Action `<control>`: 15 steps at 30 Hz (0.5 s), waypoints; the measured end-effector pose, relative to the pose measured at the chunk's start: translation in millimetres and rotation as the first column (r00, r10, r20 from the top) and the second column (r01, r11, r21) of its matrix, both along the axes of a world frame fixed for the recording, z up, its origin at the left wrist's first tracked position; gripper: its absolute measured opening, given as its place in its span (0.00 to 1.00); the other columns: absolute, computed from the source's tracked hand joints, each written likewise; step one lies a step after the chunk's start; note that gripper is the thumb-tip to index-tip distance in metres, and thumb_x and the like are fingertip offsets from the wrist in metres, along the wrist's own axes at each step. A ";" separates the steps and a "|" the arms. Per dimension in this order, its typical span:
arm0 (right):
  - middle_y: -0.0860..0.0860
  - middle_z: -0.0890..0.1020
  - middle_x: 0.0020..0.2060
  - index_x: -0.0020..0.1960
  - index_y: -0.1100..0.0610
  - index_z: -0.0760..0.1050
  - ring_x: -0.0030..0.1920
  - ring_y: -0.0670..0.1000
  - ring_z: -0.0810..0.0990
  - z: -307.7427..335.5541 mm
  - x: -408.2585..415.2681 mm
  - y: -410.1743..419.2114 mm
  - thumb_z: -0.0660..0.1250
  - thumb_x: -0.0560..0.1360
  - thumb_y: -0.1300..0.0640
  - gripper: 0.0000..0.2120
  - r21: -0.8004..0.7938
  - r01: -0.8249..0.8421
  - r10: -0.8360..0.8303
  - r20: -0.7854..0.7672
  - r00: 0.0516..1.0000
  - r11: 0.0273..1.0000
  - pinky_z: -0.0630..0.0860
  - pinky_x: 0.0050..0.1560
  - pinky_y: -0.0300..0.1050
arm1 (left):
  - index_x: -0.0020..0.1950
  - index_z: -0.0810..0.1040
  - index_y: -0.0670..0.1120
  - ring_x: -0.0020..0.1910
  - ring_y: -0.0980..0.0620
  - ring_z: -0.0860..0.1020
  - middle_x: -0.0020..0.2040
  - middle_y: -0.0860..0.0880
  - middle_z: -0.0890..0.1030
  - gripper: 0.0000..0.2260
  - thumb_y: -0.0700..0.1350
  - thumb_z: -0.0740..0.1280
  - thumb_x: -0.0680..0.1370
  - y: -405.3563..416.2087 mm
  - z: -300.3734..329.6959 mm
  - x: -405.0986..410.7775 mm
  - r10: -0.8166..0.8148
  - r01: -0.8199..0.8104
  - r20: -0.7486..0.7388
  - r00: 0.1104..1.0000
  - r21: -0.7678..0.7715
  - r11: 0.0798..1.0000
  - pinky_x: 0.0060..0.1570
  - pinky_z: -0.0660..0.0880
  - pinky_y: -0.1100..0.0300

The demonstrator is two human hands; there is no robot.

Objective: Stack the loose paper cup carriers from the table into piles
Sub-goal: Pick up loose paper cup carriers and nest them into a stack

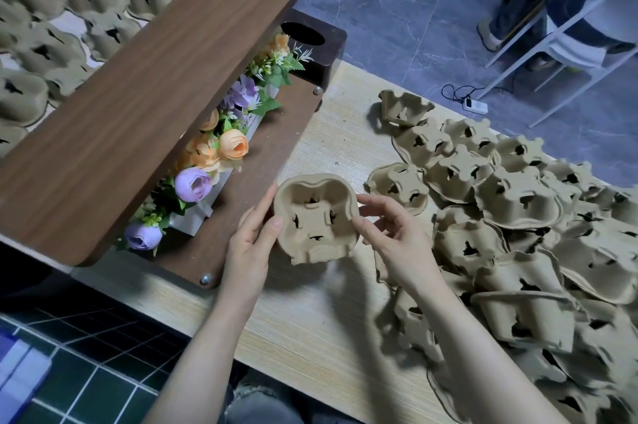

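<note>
Both hands hold one brown pulp cup carrier [316, 216] above the light wooden table [310, 327], its hollow side facing me. My left hand [252, 244] grips its left edge with thumb on the front. My right hand [393, 237] holds its right edge with curled fingers. A big loose heap of the same carriers [518, 223] covers the table to the right. More carriers [51, 9] lie spread on the table at the far left, behind the shelf.
A dark wooden two-level shelf [148, 85] stands on the left of the table, with artificial flowers [210, 161] on its lower board. Beyond the table is grey floor, a white chair [587, 37], a power strip [474, 106] and a seated person's legs.
</note>
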State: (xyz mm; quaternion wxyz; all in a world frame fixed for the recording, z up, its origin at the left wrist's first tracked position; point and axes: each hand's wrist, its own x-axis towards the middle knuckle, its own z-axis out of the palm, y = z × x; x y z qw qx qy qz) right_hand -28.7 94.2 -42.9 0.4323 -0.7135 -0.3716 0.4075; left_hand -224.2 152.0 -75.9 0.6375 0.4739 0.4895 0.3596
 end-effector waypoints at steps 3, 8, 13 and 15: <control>0.49 0.84 0.46 0.56 0.48 0.79 0.41 0.47 0.77 -0.9 4.4 3.6 0.72 0.74 0.55 0.11 -0.030 -0.016 0.016 -0.017 1.000 0.999 0.76 0.49 0.55 | 0.62 0.74 0.72 0.67 0.66 0.71 0.68 0.58 0.75 0.18 0.53 0.66 0.76 1.7 -0.9 0.0 -0.006 0.006 -0.012 1.000 -0.019 1.000 0.68 0.67 0.58; 0.42 0.80 0.49 0.55 0.51 0.78 0.44 0.43 0.78 -8.1 40.4 17.5 0.71 0.75 0.52 0.09 0.017 0.003 -0.008 0.363 0.932 1.000 0.75 0.48 0.43 | 0.65 0.67 0.76 0.67 0.73 0.65 0.68 0.67 0.68 0.20 0.51 0.64 0.81 -0.3 1.1 -2.4 -0.067 0.066 -0.071 0.995 -0.007 0.998 0.64 0.63 0.67; 0.54 0.79 0.56 0.63 0.52 0.76 0.59 0.58 0.73 -24.6 86.2 40.8 0.66 0.76 0.49 0.16 -0.187 0.103 0.071 0.737 0.672 0.977 0.72 0.55 0.52 | 0.69 0.66 0.73 0.69 0.70 0.66 0.71 0.64 0.67 0.22 0.52 0.62 0.80 -1.6 3.4 -4.6 -0.113 0.113 -0.075 0.991 0.003 0.994 0.64 0.64 0.68; 0.56 0.78 0.57 0.66 0.53 0.74 0.61 0.60 0.71 -29.3 93.0 48.5 0.64 0.77 0.47 0.20 -0.277 0.100 0.156 0.764 0.625 0.956 0.70 0.57 0.53 | 0.71 0.67 0.68 0.68 0.70 0.67 0.71 0.62 0.69 0.21 0.49 0.62 0.80 -1.4 3.7 -5.3 -0.109 0.110 -0.073 0.991 0.016 0.994 0.63 0.65 0.71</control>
